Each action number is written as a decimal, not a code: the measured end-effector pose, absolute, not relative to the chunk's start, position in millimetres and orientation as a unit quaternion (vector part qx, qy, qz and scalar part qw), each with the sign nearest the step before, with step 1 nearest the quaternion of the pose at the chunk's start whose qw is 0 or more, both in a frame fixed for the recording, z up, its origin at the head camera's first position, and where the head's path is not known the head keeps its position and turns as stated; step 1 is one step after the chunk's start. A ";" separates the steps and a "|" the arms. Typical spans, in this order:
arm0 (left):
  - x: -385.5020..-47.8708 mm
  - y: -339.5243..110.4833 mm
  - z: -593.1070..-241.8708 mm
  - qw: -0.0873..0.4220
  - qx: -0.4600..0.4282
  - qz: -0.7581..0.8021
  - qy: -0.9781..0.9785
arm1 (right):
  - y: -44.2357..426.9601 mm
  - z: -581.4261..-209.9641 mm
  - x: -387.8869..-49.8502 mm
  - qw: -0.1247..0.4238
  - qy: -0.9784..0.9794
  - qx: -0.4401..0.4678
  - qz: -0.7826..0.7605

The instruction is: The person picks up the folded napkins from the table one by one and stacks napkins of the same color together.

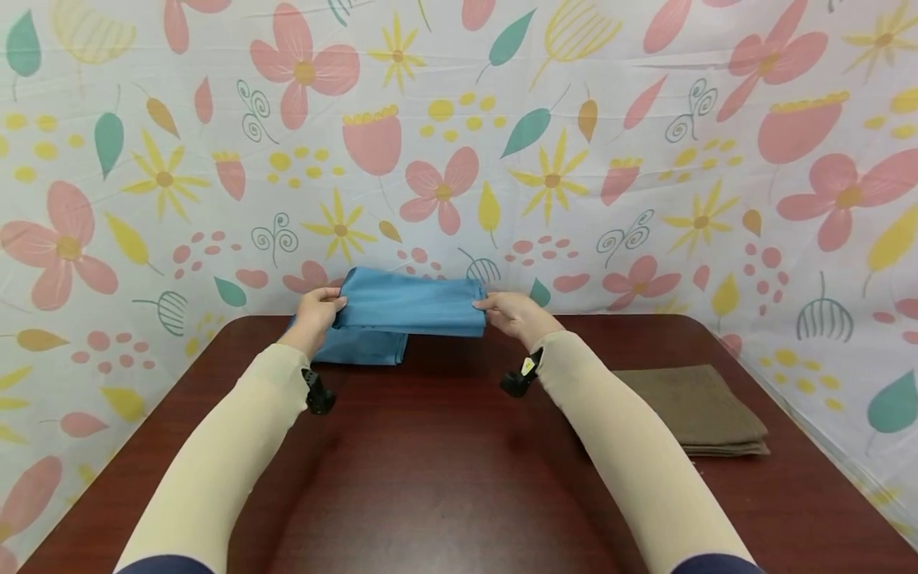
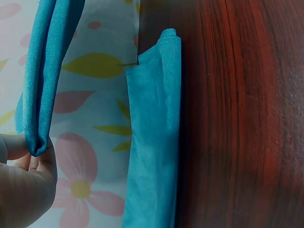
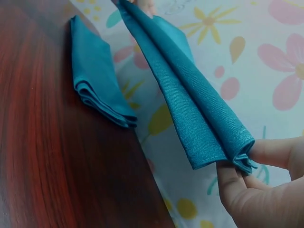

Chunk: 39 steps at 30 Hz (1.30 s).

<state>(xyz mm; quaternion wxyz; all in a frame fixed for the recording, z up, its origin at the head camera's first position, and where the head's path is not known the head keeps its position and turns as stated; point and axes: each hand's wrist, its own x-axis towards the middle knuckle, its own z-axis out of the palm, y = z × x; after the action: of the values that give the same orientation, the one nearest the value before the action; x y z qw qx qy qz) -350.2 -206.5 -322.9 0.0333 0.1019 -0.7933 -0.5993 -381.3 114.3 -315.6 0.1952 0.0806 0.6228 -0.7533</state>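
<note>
A folded blue cloth [image 1: 412,301] is held up in the air above the far side of the table, stretched between both hands. My left hand [image 1: 313,320] pinches its left end between thumb and fingers. At the opposite end, my right hand [image 1: 522,317] pinches the corner, where the right wrist view shows several layers of the fabric [image 3: 190,99]. Below and to the left, a second folded blue cloth [image 1: 366,348] lies on the table near its far edge, partly hidden behind the left hand and the raised cloth.
A folded brown cloth [image 1: 688,410] lies at the right of the dark red wooden table [image 1: 409,462], partly covered by the right forearm. Behind the table hangs a white sheet [image 1: 459,104] printed with flowers and leaves.
</note>
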 end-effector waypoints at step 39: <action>-355.2 -296.5 -355.6 0.082 0.154 -0.561 -0.809 | 4.1 -387.5 -402.5 0.192 0.538 0.086 -0.816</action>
<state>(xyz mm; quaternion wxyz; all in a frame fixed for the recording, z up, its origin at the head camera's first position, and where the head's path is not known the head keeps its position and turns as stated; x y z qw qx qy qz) -355.2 -296.5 -355.6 0.0821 0.1544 -0.8094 -0.5605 -402.5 4.1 -387.5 0.1921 0.0863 0.5383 -0.8160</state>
